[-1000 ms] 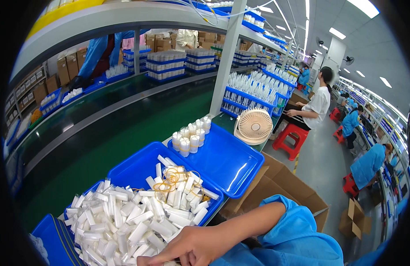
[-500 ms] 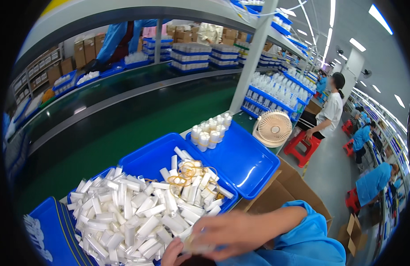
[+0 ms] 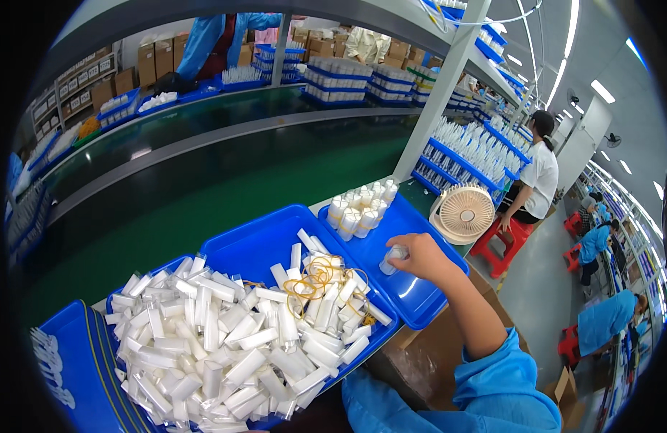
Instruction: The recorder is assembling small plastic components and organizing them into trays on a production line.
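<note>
My right hand [image 3: 424, 258] reaches over the right-hand blue tray [image 3: 418, 297]. Its fingers are closed on a small translucent white bundle [image 3: 393, 261], held low inside the tray; the exact make-up of the bundle is hard to see. Several upright white bundles [image 3: 362, 209] with yellow rubber bands stand together at the tray's far end. Left of it, a larger blue tray [image 3: 265, 225] is heaped with white pieces in clear wrappers [image 3: 225, 339]. Loose yellow rubber bands [image 3: 320, 280] lie on that heap. My left hand is out of sight; a blue sleeve [image 3: 380, 400] shows at the lower edge.
A beige fan [image 3: 463, 214] stands beyond the right tray, near a grey post [image 3: 438, 101] and stacked blue crates [image 3: 467, 155]. An open cardboard box [image 3: 420, 361] sits below. A green conveyor [image 3: 203, 195] runs behind. A person sits on a red stool [image 3: 503, 245].
My right hand has moved from the front of the heap, out to the right tray with the bundle. My left hand has dropped out of view. The seated person has turned slightly.
</note>
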The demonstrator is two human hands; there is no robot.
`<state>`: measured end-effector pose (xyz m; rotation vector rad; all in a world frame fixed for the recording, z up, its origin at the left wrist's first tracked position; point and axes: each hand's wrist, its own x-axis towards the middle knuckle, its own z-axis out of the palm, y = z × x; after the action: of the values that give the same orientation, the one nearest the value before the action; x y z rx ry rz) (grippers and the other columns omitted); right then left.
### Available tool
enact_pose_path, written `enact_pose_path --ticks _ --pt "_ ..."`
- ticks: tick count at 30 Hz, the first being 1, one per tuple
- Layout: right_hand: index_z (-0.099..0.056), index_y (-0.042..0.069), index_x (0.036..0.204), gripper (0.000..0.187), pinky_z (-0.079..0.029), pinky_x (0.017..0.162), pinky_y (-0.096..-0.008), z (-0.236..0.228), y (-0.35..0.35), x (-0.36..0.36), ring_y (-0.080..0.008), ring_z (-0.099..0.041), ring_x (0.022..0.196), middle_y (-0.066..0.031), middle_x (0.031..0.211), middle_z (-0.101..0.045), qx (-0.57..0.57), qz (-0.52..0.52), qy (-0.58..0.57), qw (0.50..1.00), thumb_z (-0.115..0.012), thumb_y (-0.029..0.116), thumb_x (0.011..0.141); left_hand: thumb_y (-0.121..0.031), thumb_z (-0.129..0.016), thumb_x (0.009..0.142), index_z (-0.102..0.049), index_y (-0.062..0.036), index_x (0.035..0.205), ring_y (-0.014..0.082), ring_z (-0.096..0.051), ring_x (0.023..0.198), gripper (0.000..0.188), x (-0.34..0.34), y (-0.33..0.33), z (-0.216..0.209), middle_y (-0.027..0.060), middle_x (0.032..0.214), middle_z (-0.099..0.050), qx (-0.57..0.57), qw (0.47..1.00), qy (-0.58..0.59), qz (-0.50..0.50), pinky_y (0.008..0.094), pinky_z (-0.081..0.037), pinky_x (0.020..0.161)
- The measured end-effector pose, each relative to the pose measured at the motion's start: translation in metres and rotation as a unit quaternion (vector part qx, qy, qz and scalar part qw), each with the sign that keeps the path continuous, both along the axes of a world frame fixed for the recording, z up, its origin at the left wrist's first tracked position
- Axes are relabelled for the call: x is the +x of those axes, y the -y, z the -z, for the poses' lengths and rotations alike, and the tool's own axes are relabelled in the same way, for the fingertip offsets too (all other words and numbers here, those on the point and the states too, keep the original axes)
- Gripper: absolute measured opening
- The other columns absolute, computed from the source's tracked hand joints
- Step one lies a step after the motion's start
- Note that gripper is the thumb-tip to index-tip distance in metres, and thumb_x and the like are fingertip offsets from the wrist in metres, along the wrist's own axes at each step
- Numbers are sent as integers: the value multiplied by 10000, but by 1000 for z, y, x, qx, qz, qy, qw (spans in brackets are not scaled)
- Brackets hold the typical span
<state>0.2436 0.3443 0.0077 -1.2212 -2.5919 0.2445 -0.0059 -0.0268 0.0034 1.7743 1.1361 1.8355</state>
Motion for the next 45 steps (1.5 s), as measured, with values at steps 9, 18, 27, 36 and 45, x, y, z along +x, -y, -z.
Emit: enact_pose_path --ticks 9,18,27,36,45 --pt "-656 79 976 371 -496 749 -346 -10 -23 2 -284 -634 789 -163 858 -650 -46 80 -34 995 -697 229 640 -30 -576 788 -570 -19 889 357 -568 887 103 -29 65 -24 186 978 -541 -128 991 22 -20 507 -466 753" --pt "-575 55 932 419 -475 712 -389 0 -125 -3 -331 -612 794 -185 806 -616 76 166 -71 981 -752 297 639 -19 -575 784 -535 3 833 274 -582 742 67 -99 109 -63 168 820 -571 -175 926 -169 -288 369 -480 680" --pt "-596 10 857 185 -449 454 -286 42 -157 4 -175 -557 501 -110 660 -592 -24 150 -173 973 -572 191 825 83 -564 615 -595 -10 845 306 -581 693 251 -163 126 -60 135 787 -597 -217 777 -393 -442 357 -466 609" --pt "-582 50 1025 314 -447 783 -363 -19 -71 -82 -308 -556 873 -156 950 -561 175 -76 -137 972 -662 83 723 -38 -595 622 -545 -52 888 310 -549 796 271 -262 106 -34 121 838 -536 -356 538 -572 -507 397 -460 681" --pt "-595 51 973 262 -487 609 -306 -25 28 -228 -209 -597 694 -128 944 -612 -40 -381 -10 923 -621 63 713 -49 -545 696 -557 -56 836 270 -572 776 141 -321 89 -7 117 887 -526 -409 426 -606 -533 344 -498 621"
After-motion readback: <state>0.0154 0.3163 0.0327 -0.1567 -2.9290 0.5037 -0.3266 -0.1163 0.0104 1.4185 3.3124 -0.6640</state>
